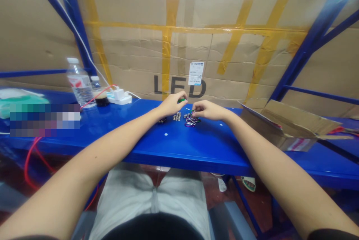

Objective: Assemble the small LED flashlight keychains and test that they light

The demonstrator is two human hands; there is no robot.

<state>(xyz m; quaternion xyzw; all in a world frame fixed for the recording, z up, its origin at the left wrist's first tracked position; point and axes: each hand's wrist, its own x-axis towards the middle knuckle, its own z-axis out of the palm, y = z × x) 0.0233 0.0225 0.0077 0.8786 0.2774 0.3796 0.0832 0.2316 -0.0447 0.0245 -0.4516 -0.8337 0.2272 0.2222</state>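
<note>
My left hand (174,103) is closed on a small green object (182,100), probably a carabiner, partly covered by my fingers. My right hand (206,110) pinches a small green carabiner (192,111) at the edge of a little pile. Purple and silver carabiners (190,121) lie just below its fingertips on the blue table. Between the two hands, several small shiny metal pieces (177,116) sit in rows. Some dark small pieces (162,120) are partly hidden beneath my left wrist.
An open cardboard box (291,127) stands to the right. A water bottle (80,82), a cup of dark liquid (101,97) and a white power strip (120,97) are at the left. A large cardboard sheet (134,56) rises behind the blue table (179,150).
</note>
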